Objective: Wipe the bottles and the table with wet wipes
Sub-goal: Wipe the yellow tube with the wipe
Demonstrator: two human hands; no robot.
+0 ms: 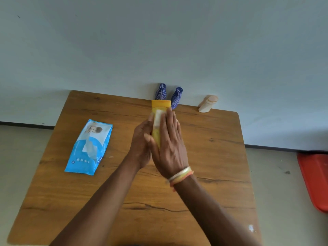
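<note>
A yellow bottle (160, 104) is held above the middle of the wooden table (124, 183), its flat cap pointing away from me. My left hand (142, 142) grips its lower body from the left. My right hand (168, 144) lies with straight fingers along the bottle's right side and presses a white wet wipe (158, 118) against it. Two dark blue patterned bottles (160, 92) (176, 97) stand at the table's far edge, right behind the yellow one. A beige bottle (207, 103) stands further right along the same edge.
A blue pack of wet wipes (89, 148) lies flat on the left part of the table, a wipe sticking out of its opening. A pale wall rises directly behind the table. A red plastic object (314, 180) sits on the floor at the right.
</note>
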